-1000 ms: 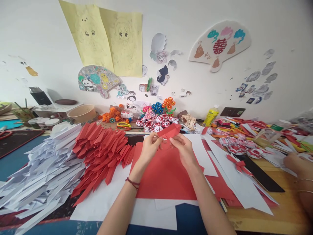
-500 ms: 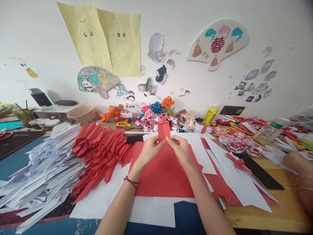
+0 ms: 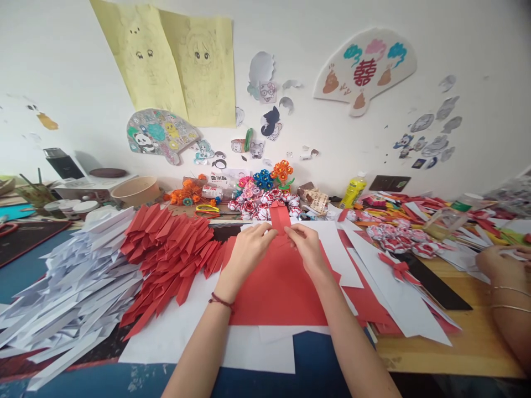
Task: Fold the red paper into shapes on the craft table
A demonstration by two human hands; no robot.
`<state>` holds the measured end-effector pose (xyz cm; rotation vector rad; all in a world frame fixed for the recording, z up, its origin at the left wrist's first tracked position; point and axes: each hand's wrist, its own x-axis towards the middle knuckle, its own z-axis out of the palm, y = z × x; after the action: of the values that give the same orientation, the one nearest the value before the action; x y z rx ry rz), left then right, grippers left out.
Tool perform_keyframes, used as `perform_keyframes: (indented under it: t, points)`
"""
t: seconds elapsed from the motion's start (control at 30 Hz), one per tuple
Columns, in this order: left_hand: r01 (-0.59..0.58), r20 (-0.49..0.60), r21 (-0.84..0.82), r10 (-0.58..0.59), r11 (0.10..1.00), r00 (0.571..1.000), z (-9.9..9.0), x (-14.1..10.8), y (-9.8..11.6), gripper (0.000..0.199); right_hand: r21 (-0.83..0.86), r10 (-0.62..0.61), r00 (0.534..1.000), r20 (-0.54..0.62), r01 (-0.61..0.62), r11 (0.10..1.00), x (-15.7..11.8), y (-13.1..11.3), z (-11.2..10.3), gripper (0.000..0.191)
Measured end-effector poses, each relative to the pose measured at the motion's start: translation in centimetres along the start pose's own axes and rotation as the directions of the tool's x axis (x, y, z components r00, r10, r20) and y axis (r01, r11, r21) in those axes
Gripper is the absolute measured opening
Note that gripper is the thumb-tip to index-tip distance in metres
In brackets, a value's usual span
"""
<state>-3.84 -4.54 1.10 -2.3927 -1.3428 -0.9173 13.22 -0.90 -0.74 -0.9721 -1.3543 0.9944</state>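
Observation:
A folded red paper strip (image 3: pixel 281 216) with a pointed top stands up between my hands. My left hand (image 3: pixel 250 247) has its fingers pinched at the strip's lower left edge. At the lower right edge, the thumb and fingers of my right hand (image 3: pixel 306 246) close on the same strip. Its lower end is partly hidden against the red sheet (image 3: pixel 276 293), which lies flat under both hands. To the left of my left hand rises a pile of folded red strips (image 3: pixel 170 249), with a heap of folded white strips (image 3: pixel 78 282) beyond it.
White sheets (image 3: pixel 257 354) lie under the red one, and more white paper (image 3: pixel 390 287) is at right. Red-and-white paper flowers (image 3: pixel 253 207), yellow-handled scissors (image 3: pixel 207 210) and a yellow bottle (image 3: pixel 354 190) line the back. Another person's hand (image 3: pixel 498 265) is at the right edge.
My fingers have shifted on the red strip, the left hand turning more palm-down. The strip now tilts slightly to the left at its top. The whole view has shifted a little.

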Motion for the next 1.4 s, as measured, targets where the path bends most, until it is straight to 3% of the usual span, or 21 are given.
perform_keyframes:
  t: [0.2,0.43,0.5,0.57,0.67,0.8,1.07,1.4]
  points:
    - [0.087,-0.033,-0.096,-0.090,0.992,0.995,0.2,0.0,-0.2,0.021,-0.008,-0.017,0.999,0.051,0.017,1.000,-0.1,0.1,0.1,0.039]
    - [0.246,-0.073,-0.421,-0.303,0.873,0.950,0.9,0.6,-0.4,0.010,0.038,-0.002,0.993,0.118,-0.003,0.999,-0.3,-0.3,0.6,0.042]
    - [0.257,-0.086,-0.521,-0.350,0.814,0.933,1.3,0.7,-0.5,0.013,0.055,0.004,0.993,0.121,-0.010,0.998,-0.3,-0.4,0.7,0.042]
    - [0.275,-0.082,-0.635,-0.418,0.722,0.905,1.7,0.8,-0.8,0.030,0.064,0.010,0.993,0.119,-0.018,0.998,-0.3,-0.4,0.7,0.041]
    - [0.326,0.012,-0.775,-0.503,0.542,0.864,2.3,0.8,-1.2,0.047,0.079,0.006,0.991,0.137,-0.017,0.997,-0.3,-0.2,0.7,0.038]
    - [0.399,0.194,-0.819,-0.456,0.412,0.869,2.7,0.8,-1.7,0.030,0.092,-0.004,0.986,0.165,-0.012,0.996,-0.3,-0.1,0.8,0.035]
    - [0.369,0.125,-0.773,-0.447,0.516,0.886,3.1,0.7,-1.9,0.031,0.050,0.013,0.977,0.214,-0.024,0.998,-0.5,-0.5,0.9,0.033]
    - [0.383,0.112,-0.737,-0.457,0.557,0.882,3.1,0.7,-1.9,0.027,0.017,0.032,0.975,0.219,-0.037,0.999,-0.4,-0.1,0.7,0.031]
